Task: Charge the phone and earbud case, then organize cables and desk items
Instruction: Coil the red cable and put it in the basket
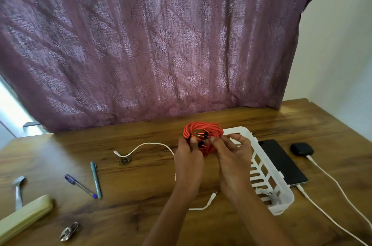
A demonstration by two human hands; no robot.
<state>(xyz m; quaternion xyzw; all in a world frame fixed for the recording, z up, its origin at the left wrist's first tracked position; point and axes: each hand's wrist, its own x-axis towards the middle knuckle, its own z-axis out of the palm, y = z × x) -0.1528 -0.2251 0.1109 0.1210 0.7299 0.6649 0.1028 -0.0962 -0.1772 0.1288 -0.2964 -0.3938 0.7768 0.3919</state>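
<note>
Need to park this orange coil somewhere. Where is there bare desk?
Bare wood lies between the curtain and the white cable, and between the pens and the left hand. Crowded on the right: basket, phone, earbud case.

wood tabletop (141,185) has two pens (96,179), a white basket (267,177), phone (281,162), earbud case (302,149), and a spoon (18,191) on it

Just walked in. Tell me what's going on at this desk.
A person grips a coiled orange cable with the left hand and right hand, just above the desk beside a white basket. Right of the basket, the phone and earbud case each have a white charging lead attached. A loose white cable and two pens lie to the left.
</note>
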